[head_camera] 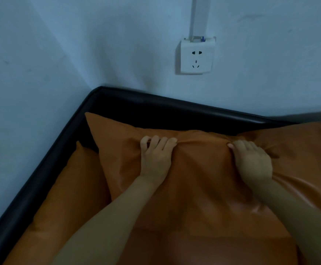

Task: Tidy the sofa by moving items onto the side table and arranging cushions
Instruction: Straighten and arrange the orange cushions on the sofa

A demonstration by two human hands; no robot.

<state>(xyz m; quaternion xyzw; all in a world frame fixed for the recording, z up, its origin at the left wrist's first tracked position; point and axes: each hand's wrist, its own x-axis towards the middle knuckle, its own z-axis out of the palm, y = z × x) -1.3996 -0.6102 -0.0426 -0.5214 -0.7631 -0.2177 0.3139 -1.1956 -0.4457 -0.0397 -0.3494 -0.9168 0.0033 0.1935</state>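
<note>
An orange cushion [199,169] leans against the back of the black sofa [156,106] in its corner. My left hand [156,155] grips the cushion's top edge left of centre, fingers curled into the fabric. My right hand [251,161] pinches the same top edge further right. A second orange cushion [69,188] lies against the left arm of the sofa, partly under the first. A third orange cushion [299,142] sits to the right, touching the held one.
A white wall socket [196,56] with a cable duct above it is on the wall behind the sofa back. Pale walls meet in the corner behind the sofa. The side table is out of view.
</note>
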